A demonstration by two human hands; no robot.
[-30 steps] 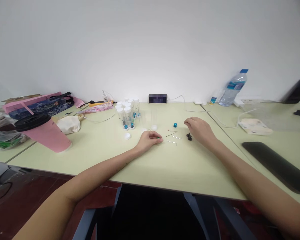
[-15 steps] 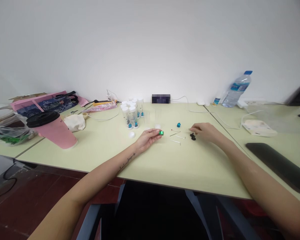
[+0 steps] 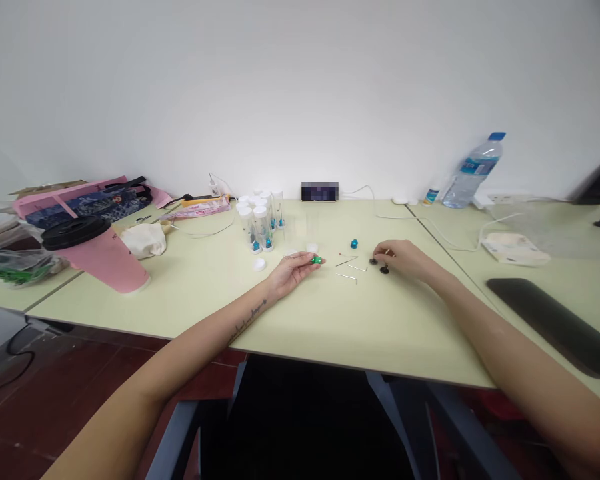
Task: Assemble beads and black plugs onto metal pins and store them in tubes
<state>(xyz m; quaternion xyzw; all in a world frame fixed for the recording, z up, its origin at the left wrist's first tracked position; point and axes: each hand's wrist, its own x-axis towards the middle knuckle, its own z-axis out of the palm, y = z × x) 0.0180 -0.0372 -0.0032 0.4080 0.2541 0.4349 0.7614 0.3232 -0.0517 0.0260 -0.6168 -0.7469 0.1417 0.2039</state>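
Observation:
Near the middle of the table, my left hand point(image 3: 291, 274) pinches a small shiny green piece point(image 3: 317, 260) between thumb and fingertips. My right hand point(image 3: 397, 257) has its fingertips together at one small black round part point(image 3: 373, 262), and a second black part point(image 3: 385, 270) lies just in front of it. Between my hands lie several thin metal pins, one a bent pin point(image 3: 347, 277). A small blue piece point(image 3: 354, 244) rests behind the pins. Beyond my left hand stand clear tubes with white caps point(image 3: 261, 210) and blue pieces inside. One loose white cap point(image 3: 259, 265) lies before them.
On the left are a pink cup point(image 3: 107, 260) with a black lid, a white cloth point(image 3: 147, 240) and bags. A phone point(image 3: 320, 192) leans on the wall. To the right are a water bottle point(image 3: 473, 175), cables and a long black pad point(image 3: 550, 327).
One black part has come away from the other, at my right fingertips, and shifted left. The green piece is still in my left hand. The whole view has shifted slightly.

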